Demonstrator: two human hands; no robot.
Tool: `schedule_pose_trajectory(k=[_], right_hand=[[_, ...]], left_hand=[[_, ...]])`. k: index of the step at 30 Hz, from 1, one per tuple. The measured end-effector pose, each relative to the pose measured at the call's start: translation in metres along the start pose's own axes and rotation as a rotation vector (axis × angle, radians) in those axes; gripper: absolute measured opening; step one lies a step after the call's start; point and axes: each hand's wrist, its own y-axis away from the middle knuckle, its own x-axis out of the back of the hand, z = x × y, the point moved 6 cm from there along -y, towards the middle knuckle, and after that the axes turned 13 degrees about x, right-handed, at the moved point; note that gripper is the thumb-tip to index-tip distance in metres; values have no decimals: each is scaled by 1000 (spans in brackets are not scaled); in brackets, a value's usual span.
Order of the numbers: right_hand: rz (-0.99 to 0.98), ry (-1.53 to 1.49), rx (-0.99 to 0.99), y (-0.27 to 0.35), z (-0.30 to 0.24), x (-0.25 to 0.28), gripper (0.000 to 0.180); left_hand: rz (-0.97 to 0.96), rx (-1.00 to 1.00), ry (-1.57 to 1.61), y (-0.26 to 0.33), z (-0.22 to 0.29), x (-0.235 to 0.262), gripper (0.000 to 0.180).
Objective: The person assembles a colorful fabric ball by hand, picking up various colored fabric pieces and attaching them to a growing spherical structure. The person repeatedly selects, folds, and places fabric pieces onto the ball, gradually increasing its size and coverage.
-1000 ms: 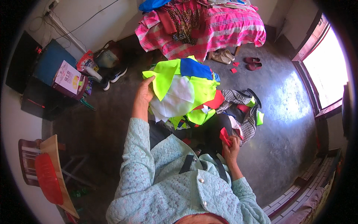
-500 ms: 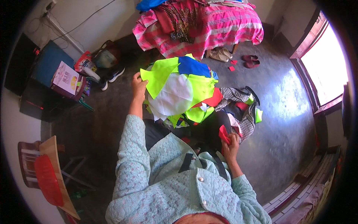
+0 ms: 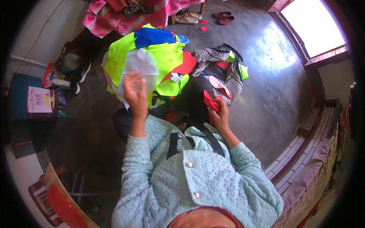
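A heap of cloth pieces lies before my knees, with neon yellow pieces (image 3: pixel 165 57), a blue piece (image 3: pixel 154 37) and a pale white piece (image 3: pixel 146 64) on top. My left hand (image 3: pixel 135 93) hovers over the white piece's near edge, its fingers smeared by motion. Folded red cloth (image 3: pixel 210 102) is pinched in my right hand (image 3: pixel 220 115), above my right knee. Beyond that hand a checkered cloth bag (image 3: pixel 235 86) lies open on the floor, scraps inside and around it. More red cloth (image 3: pixel 185 62) sticks out of the heap's right side.
Pale shoes (image 3: pixel 186 19) and dark red shoes (image 3: pixel 224 19) stand near the bed with its pink plaid cover (image 3: pixel 100 21). Two red scraps (image 3: pixel 203 28) lie close by. Boxes (image 3: pixel 40 99) are stacked at left; a wooden chair (image 3: pixel 42 197) stands at lower left.
My left hand has let go of the neon yellow piece's left edge and come over the white piece. My right hand keeps the red cloth. The whole view has shifted.
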Motion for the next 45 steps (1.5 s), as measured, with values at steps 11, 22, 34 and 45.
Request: schedule_pose_trajectory(k=[11,22,34,45], right_hand=[[-90,114,104,-4,-14,1,44],[33,-740,-304,9,25,18,30],[-120,82,66,3,-8,6,33],[-89,196,92,2,-16,1,28]], left_hand=[[-809,170,-176,114,-36,-133,35],[-645,276,-63,108,-47,-113,20],[-352,243,98,90,-36,-85,11],[-257,210,219,61,-15,-58,31]])
